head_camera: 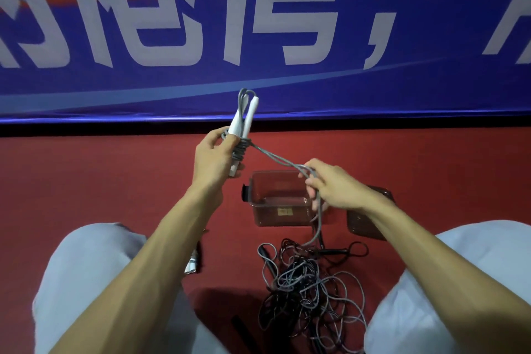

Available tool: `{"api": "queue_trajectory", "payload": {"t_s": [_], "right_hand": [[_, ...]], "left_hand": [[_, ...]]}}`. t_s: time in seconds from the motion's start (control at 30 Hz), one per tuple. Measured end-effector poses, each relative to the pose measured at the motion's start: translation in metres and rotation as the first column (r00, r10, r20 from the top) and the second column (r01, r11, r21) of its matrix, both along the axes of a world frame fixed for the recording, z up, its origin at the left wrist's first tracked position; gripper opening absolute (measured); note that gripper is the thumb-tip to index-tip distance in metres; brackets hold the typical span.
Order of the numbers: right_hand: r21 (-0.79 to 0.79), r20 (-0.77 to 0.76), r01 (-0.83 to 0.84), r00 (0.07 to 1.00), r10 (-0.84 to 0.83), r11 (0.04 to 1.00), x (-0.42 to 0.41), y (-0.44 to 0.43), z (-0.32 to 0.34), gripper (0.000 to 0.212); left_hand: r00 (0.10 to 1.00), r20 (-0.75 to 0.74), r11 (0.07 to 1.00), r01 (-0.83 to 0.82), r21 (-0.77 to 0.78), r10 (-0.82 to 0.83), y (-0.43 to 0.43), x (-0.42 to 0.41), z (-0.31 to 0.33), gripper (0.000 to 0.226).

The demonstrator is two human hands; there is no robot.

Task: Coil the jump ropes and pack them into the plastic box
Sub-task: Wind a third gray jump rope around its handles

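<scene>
Above red floor (115, 181), mid-frame: left hand (214, 156) grips two white handles (244, 118), grey rope (275, 156) wound round them. Right hand (336, 187) pinches the rope's doubled strand, taut, just over clear plastic box (258, 204). Lid (362, 224) lies right of box. Rope tangle (310, 282) lies near, between knees (92, 267).

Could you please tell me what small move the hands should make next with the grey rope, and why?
Probably sweep the right hand round the white handles for another wrap: the left hand grips them with only a few turns of grey rope on, and plenty of slack trails into the tangle on the floor.
</scene>
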State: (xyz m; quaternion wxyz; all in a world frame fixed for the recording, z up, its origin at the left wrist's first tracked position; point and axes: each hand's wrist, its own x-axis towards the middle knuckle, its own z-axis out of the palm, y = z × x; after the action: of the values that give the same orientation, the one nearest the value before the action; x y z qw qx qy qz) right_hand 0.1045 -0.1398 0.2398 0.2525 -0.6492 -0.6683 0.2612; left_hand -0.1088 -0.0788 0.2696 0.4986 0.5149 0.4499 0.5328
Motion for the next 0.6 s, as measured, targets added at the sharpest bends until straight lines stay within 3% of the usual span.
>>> {"api": "queue_trajectory", "payload": {"t_s": [0.13, 0.2, 0.3, 0.47, 0.6], "right_hand": [[0.209, 0.19, -0.056, 0.982, 0.016, 0.976, 0.004, -0.008, 0.021, 0.022], [0.282, 0.205, -0.089, 0.978, 0.031, 0.955, 0.006, -0.014, 0.032, 0.022], [0.355, 0.315, -0.195, 0.946, 0.079, 0.914, 0.006, -0.024, 0.045, 0.017], [0.261, 0.537, -0.384, 0.82, 0.198, 0.886, -0.003, -0.04, 0.053, 0.019], [0.291, 0.55, -0.452, 0.801, 0.239, 0.843, -0.006, -0.039, 0.049, 0.014]], "left_hand": [[0.965, -0.256, 0.988, -0.009, 0.157, 0.05, 0.008, -0.001, -0.011, 0.025], [0.862, -0.496, 0.961, 0.043, 0.273, 0.103, 0.014, -0.004, -0.018, 0.027], [0.65, -0.76, 0.923, 0.275, 0.268, 0.027, 0.016, -0.005, -0.027, 0.031], [0.475, -0.878, 0.865, 0.464, 0.194, -0.058, 0.012, 0.005, -0.039, 0.032], [0.364, -0.927, 0.839, 0.529, 0.126, -0.09, 0.009, 0.008, -0.04, 0.036]]}}
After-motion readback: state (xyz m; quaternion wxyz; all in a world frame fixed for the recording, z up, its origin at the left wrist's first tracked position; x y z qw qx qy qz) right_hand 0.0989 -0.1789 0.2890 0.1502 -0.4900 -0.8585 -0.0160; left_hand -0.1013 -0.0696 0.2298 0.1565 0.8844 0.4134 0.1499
